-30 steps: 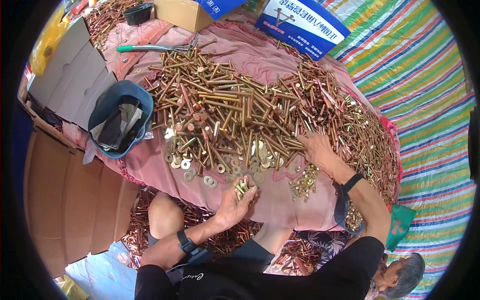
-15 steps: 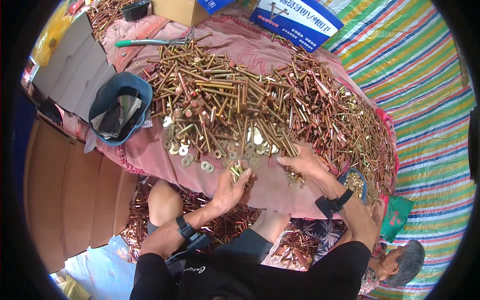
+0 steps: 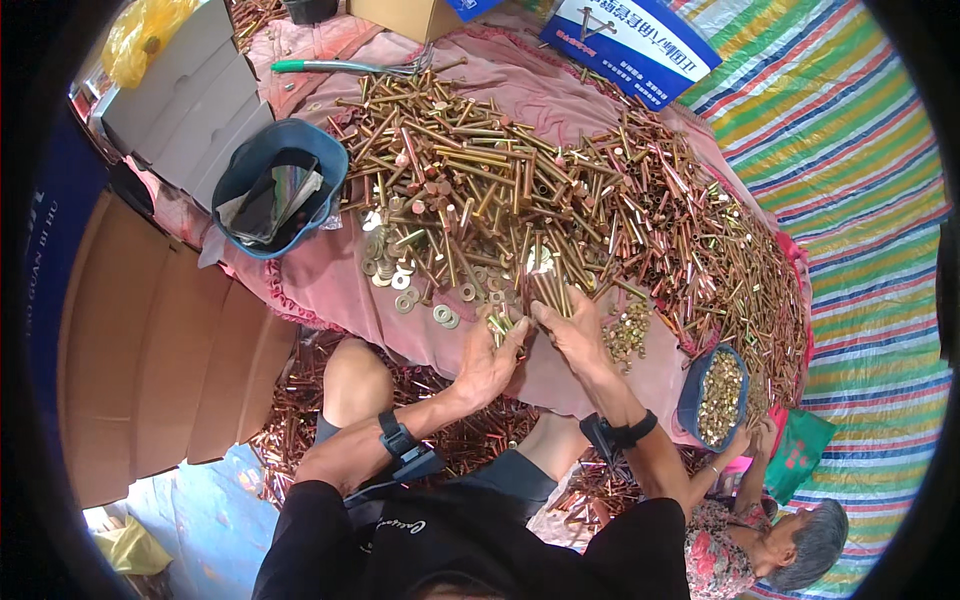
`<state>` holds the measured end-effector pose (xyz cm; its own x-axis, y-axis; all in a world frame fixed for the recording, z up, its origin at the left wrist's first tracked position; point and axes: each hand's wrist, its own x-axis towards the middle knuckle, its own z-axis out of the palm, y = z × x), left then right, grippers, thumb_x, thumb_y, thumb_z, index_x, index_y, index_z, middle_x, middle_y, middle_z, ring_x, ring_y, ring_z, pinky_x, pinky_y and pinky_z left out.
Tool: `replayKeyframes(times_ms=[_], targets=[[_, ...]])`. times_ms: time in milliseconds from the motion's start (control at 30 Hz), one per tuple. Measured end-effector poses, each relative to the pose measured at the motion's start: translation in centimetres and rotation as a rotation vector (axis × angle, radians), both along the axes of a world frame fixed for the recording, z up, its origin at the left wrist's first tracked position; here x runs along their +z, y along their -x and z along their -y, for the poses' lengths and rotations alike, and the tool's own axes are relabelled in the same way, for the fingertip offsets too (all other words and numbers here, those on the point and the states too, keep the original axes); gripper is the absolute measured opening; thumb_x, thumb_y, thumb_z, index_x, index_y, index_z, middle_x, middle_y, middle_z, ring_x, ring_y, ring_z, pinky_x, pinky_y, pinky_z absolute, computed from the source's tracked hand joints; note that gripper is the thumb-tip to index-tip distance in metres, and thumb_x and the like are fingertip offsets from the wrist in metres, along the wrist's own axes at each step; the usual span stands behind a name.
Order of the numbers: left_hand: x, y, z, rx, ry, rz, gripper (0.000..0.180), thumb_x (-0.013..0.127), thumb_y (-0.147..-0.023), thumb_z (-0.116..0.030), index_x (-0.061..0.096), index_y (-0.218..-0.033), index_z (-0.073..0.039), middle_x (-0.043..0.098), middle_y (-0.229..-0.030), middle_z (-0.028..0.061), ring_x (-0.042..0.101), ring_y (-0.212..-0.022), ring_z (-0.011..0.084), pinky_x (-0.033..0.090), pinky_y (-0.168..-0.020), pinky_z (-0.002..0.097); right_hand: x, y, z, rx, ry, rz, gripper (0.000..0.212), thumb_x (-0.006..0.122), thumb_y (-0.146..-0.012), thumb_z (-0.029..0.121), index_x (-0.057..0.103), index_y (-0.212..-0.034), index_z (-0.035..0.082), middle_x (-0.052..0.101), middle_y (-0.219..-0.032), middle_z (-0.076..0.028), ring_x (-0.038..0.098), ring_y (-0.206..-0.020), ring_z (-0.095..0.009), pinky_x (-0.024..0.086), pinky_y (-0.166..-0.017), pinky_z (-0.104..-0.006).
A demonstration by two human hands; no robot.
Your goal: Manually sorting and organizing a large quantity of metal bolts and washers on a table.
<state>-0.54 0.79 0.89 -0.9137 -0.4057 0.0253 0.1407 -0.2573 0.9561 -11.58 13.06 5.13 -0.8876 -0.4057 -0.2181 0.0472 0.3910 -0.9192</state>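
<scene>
A small bundle of long brass-coloured bolts (image 3: 545, 288) stands in the right hand (image 3: 572, 335), long axis nearly upright in the picture, upper ends aimed into the big bolt heap (image 3: 560, 190) and lower ends inside the closed fingers. The bundle sits at the near edge of that heap, over the pink cloth (image 3: 330, 280). Just beside it, the left hand (image 3: 487, 362) is cupped shut on a clutch of small brass nuts (image 3: 502, 325); the two hands touch.

Flat washers (image 3: 400, 285) lie scattered on the cloth at the heap's near left edge. Left of the heap, a blue bowl (image 3: 322, 158) holds folded clear plastic bags. At the heap's near right corner, a smaller blue bucket (image 3: 692, 400) is full of brass nuts, and another person's hand (image 3: 760, 435) is by it.

Beyond the heap lies a blue and white rectangular carton (image 3: 630, 40) printed with a bolt drawing, and a plain brown box (image 3: 415, 15). Far left of the heap, flat grey cardboard sheets (image 3: 180, 95) are stacked.
</scene>
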Motion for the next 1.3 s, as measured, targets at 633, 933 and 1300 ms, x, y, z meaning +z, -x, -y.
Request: replayKeyframes(times_ms=[633,933,1300], targets=[[0.0,0.1,0.6,-0.074,-0.271,0.039,0.024,0.065,-0.105,-0.024,0.059,-0.112,-0.003,0.067,-0.095,0.0051,0.064,-0.087,0.0132,0.054,-0.08,0.0306,1.1,-2.3,-3.0,0.104,0.193,0.169,0.038,0.081,-0.092,0.022,0.068,-0.122,0.002,0.064,-0.08,0.006,0.053,-0.063,-0.003,0.042,-0.055,-0.021],[-0.2,1.4,2.8,-0.278,-0.708,0.17,0.041,0.066,-0.102,-0.042,0.058,-0.118,-0.006,0.071,-0.099,0.009,0.069,-0.079,0.0179,0.061,-0.065,0.0358,6.5,1.5,-3.7,0.681,-0.242,0.121,0.037,0.085,-0.08,0.021,0.074,-0.109,0.002,0.068,-0.08,0.002,0.057,-0.071,-0.007,0.048,-0.065,-0.0262],[0.5,0.8,4.4,-0.71,-0.757,0.335,0.052,0.073,-0.096,-0.043,0.063,-0.127,-0.002,0.072,-0.111,0.0149,0.075,-0.093,0.0254,0.066,-0.074,0.0365,8.7,7.4,2.1,1.03,-0.664,0.308,0.038,0.093,-0.075,0.022,0.078,-0.103,0.001,0.073,-0.083,0.001,0.063,-0.073,-0.008,0.05,-0.064,-0.0276]])
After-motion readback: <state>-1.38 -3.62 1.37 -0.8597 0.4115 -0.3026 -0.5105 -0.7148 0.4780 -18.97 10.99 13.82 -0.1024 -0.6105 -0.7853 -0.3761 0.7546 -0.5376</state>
